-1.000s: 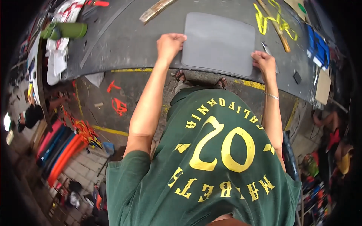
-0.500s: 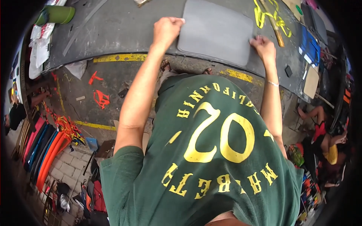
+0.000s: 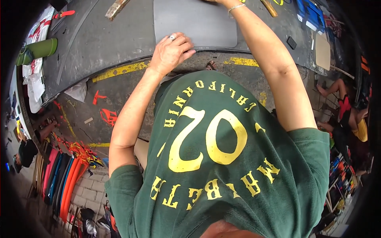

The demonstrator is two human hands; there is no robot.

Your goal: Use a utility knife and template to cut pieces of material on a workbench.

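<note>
Saw sheet [image 3: 194,23] at top centre; judged light, bendy, best gripped by edges. Had left hand [image 3: 171,52] at lower-left corner, fingers curled, pinch uncertain. Couldn't tell fingers of right hand [image 3: 221,1], cropped above.

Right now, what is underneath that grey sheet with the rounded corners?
The dark tabletop shows to the left and right of the grey sheet. Whatever lies directly beneath is covered, and the left hand hides the sheet's near left corner.

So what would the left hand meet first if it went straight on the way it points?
Probably the flat grey rectangular sheet, just ahead of the left hand; whether its fingers touch it is unclear.
</note>
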